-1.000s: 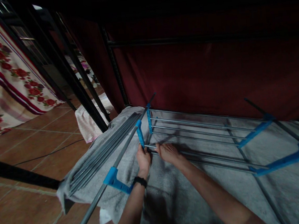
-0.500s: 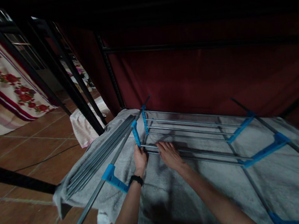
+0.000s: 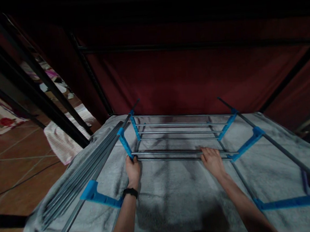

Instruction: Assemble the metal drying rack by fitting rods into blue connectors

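A partly assembled rack of grey metal tubes and blue plastic brackets lies on a grey blanket (image 3: 174, 189). My left hand (image 3: 133, 172), with a black band on its wrist, is closed around the lower end of a blue bracket (image 3: 125, 144), where the tubes meet it. My right hand (image 3: 212, 161) curls its fingers over a metal tube (image 3: 171, 152) towards its right end. That end reaches the blue bracket (image 3: 247, 144) on the right side. My right thumb is hidden under the hand.
Several loose metal tubes (image 3: 82, 177) lie bundled along the blanket's left side. Another blue bracket (image 3: 99, 197) sits nearer me on the left side pole. Black bed posts (image 3: 32, 90) and a dark red curtain (image 3: 168, 82) surround the area. A striped cloth (image 3: 65, 137) hangs beyond the left edge.
My right hand has slid rightward along the tube, from near my left hand to near the right bracket. My left hand stays at the left bracket. The view has turned right.
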The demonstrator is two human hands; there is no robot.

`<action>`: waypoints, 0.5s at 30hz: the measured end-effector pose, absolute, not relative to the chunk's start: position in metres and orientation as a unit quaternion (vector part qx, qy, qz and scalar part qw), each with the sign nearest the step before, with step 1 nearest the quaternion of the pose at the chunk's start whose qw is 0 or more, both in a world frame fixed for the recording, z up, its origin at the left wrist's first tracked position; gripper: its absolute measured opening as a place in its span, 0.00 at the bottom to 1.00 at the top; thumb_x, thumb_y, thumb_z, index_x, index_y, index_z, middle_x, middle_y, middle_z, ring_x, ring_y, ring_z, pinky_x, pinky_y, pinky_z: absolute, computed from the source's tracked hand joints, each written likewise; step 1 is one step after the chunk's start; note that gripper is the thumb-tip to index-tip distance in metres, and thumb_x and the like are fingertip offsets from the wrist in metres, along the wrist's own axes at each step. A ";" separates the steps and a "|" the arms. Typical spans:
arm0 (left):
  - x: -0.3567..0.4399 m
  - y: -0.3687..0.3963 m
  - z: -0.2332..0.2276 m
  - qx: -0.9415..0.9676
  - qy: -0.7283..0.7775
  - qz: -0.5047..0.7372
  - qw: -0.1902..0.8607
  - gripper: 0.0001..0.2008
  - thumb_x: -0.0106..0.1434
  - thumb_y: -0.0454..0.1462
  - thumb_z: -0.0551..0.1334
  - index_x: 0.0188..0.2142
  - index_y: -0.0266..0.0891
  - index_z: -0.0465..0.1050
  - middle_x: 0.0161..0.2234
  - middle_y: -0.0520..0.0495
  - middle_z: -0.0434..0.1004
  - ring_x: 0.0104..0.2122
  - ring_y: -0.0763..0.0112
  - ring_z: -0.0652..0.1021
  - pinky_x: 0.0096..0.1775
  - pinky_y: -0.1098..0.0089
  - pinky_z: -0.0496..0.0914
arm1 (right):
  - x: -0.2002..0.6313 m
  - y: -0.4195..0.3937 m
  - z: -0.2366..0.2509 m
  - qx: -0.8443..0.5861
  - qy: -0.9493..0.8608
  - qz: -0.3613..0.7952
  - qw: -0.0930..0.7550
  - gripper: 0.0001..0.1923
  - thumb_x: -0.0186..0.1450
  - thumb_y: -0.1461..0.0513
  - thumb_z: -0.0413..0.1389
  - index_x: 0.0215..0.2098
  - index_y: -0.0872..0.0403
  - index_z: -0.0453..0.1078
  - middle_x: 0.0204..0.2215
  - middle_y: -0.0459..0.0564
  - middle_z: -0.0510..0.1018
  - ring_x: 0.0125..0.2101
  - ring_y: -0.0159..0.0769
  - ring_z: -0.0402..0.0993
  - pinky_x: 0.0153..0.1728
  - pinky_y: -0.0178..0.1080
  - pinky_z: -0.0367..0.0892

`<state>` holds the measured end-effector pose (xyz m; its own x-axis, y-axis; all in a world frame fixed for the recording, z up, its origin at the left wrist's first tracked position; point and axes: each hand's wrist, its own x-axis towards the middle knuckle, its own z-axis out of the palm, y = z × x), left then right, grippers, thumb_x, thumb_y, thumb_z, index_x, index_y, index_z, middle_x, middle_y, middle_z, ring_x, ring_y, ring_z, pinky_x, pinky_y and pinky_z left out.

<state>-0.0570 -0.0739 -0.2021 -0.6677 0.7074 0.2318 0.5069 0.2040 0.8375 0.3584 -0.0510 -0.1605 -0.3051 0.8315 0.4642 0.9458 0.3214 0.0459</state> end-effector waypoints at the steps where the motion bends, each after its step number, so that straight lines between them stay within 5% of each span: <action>1: -0.057 -0.074 -0.203 0.395 0.773 0.487 0.098 0.06 0.65 0.35 0.57 0.42 0.40 0.70 0.39 0.42 0.78 0.42 0.59 0.78 0.47 0.62 0.71 | 0.360 -0.049 -0.160 -0.564 -0.793 -0.154 0.171 0.16 0.73 0.63 0.47 0.48 0.56 0.75 0.40 0.55 0.82 0.42 0.44 0.74 0.48 0.45 0.59; 8: -0.052 -0.074 -0.206 0.385 0.804 0.450 0.057 0.07 0.67 0.36 0.56 0.42 0.38 0.71 0.38 0.40 0.77 0.42 0.58 0.78 0.45 0.63 0.70 | 0.356 -0.039 -0.155 -0.592 -0.788 -0.117 0.121 0.13 0.70 0.62 0.51 0.38 0.54 0.78 0.39 0.54 0.84 0.41 0.43 0.77 0.48 0.43 0.61; 15: -0.046 -0.073 -0.203 0.375 0.825 0.421 0.042 0.08 0.69 0.36 0.55 0.45 0.37 0.69 0.41 0.39 0.76 0.41 0.58 0.78 0.43 0.63 0.69 | 0.352 -0.034 -0.142 -0.633 -0.769 -0.059 0.061 0.15 0.69 0.60 0.52 0.46 0.49 0.80 0.43 0.53 0.85 0.43 0.41 0.81 0.46 0.40 0.66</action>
<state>-0.0458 -0.0734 -0.2034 -0.7149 0.6540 0.2472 0.5837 0.3637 0.7259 0.3524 -0.0341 -0.1418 -0.1906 0.9671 0.1685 0.9815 0.1909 0.0144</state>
